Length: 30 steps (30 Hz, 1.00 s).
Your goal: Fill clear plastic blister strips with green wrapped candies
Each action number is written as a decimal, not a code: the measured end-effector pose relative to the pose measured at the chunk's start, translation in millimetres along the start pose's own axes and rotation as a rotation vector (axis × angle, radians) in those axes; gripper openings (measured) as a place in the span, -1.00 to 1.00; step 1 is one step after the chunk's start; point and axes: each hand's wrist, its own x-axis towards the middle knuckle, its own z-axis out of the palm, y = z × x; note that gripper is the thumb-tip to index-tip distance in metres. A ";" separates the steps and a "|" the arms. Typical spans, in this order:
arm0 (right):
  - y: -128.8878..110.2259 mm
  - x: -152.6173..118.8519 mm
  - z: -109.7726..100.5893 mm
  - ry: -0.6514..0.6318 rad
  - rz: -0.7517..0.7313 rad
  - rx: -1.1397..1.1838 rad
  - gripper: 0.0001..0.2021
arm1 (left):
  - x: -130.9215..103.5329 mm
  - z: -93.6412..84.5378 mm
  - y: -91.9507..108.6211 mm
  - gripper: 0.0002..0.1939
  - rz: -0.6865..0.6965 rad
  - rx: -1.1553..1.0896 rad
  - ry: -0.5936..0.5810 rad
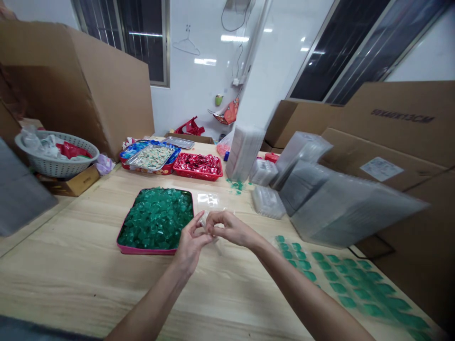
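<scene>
a small clear wrapper [205,221] is pinched between the fingertips of the left hand [190,244] and the right hand [229,228], both nearly closed on it, just above the bench [71,265]. slippage is judged likely, the film being thin and glossy. a tray of green pieces [156,219] lies just left of the hands; filled rows [341,279] lie to the right. leaning stacks of clear trays [320,194] beyond the right hand could be toppled.

Green candies [156,217] in pink tray [142,249]; red candies [198,163], perhaps foil-wrapped.
</scene>
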 end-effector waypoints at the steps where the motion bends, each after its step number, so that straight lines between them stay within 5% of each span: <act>1: 0.3 0.0 0.2 0.004 -0.001 0.002 -0.87 | -0.2 1.2 0.8 -0.23 0.001 -0.003 0.004; 8: 2.9 -0.6 -1.0 0.091 -0.059 -0.012 -0.88 | 2.0 -1.9 -3.6 -0.46 0.015 0.049 0.007; 13: 1.7 -2.1 1.8 0.033 -0.037 -0.026 -0.91 | 2.1 -5.4 -6.4 -0.29 -0.020 0.011 -0.011; 30: 6.7 -4.4 4.6 -0.036 0.037 0.025 -0.93 | -1.7 -17.7 -3.5 -0.37 -0.046 0.045 -0.058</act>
